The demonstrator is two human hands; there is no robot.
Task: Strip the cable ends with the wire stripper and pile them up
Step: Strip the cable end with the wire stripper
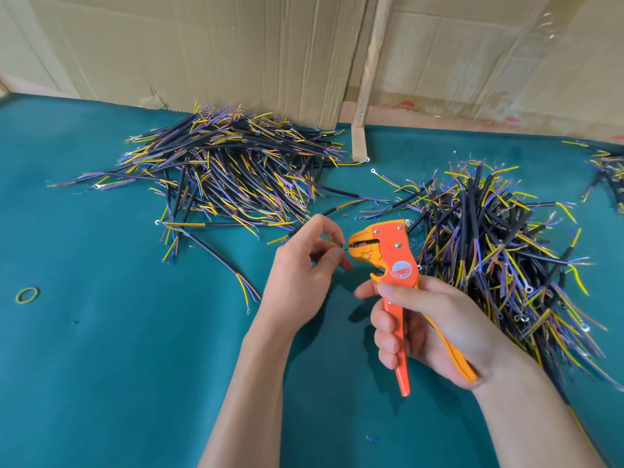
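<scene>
While our left hand [304, 265] pinches a thin yellow wire end [334, 243] between thumb and forefinger and feeds it toward the mouth of the orange plastic wire stripper [393, 265], we are in the middle of a stripping step. Our right hand [429, 329] has its fingers curled round both handles of the tool, which look only partly squeezed. The black-sheathed cable that the wire belongs to runs up and away behind the left hand. On the teal felt table [118, 349], a large heap of black cables with yellow, blue and brown cores [223, 170] lies far left, and a second similar heap [499, 248] lies just beside the tool on the right; we cannot tell which is the finished pile. Next, we judge, the wire must sit squarely in the mouth before we squeeze fully, then the cable goes onto its heap.
</scene>
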